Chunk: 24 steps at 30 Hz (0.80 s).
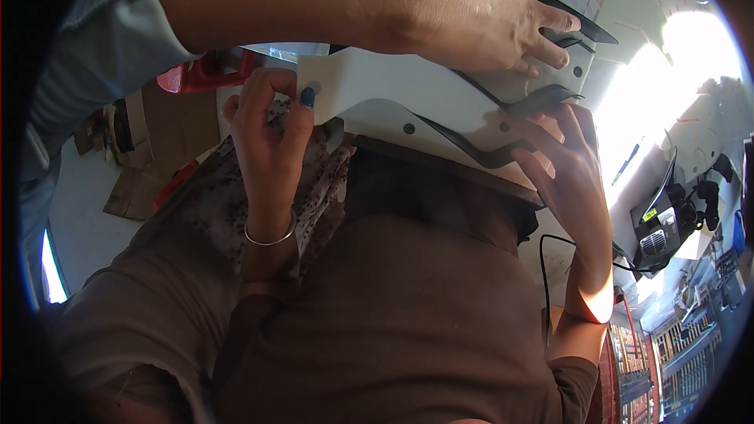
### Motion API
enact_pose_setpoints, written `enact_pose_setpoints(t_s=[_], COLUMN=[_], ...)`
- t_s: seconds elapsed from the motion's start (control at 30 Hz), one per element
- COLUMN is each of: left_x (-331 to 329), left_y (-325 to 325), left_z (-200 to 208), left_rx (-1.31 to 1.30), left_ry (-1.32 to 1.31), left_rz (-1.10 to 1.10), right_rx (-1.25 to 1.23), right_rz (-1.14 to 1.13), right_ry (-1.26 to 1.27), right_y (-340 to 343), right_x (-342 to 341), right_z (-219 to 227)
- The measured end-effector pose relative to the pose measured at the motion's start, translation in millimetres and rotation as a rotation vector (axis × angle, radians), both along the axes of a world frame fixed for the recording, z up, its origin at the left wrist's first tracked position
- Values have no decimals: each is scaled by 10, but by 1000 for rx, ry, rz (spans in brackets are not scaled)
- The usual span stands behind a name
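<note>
A white panel (369, 74) with a wavy lower edge lies across my front. My left hand (271, 129), with a bracelet at the wrist, pinches its left end; the thumb presses on top by a round spot. Below that edge shows another white layer (377, 122) with dark round spots. A dark strip (463, 149) curves along the wavy edge toward my right hand (561, 145). Its fingers are bent and closed on the panel's right end. Another person's hand (495, 12) spreads its fingers on the far right part, beside a black pointed piece (601, 31).
The other person's arm (306, 0) crosses above the panel from the upper left. A red plastic container (188, 77) and cardboard (177, 122) are at left. A black device with a cable (656, 235) stands at right. Bright light glares at upper right.
</note>
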State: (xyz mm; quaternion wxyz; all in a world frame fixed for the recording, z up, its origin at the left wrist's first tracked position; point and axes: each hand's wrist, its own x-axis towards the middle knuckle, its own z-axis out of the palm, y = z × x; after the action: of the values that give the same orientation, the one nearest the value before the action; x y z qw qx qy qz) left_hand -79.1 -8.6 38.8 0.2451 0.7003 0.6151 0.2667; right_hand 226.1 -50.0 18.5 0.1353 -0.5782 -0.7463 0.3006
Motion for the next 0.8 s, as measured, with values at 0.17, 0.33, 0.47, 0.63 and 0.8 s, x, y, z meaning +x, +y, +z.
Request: enact_pose_setpoints(t_s=[0.17,0.33,0.47,0.63,0.8], left_x=[2,9,4,-2,-14], left_y=[13,12,11,22,10], left_z=[4,2,-5,-12,-22], left_rx=[-9,4,30,34,32], left_ry=[2,22,19,24,6], left_rz=[3,-2,-1,-6,-4], right_rx=[8,25,8,16,6], right_rz=[1,3,1,5,11], right_ry=[-1,1,-4,-1,-12], right_y=[0,0,2,5,7], right_x=[-1,-2,-8,-3,-10], right_z=[7,-2,4,2,12])
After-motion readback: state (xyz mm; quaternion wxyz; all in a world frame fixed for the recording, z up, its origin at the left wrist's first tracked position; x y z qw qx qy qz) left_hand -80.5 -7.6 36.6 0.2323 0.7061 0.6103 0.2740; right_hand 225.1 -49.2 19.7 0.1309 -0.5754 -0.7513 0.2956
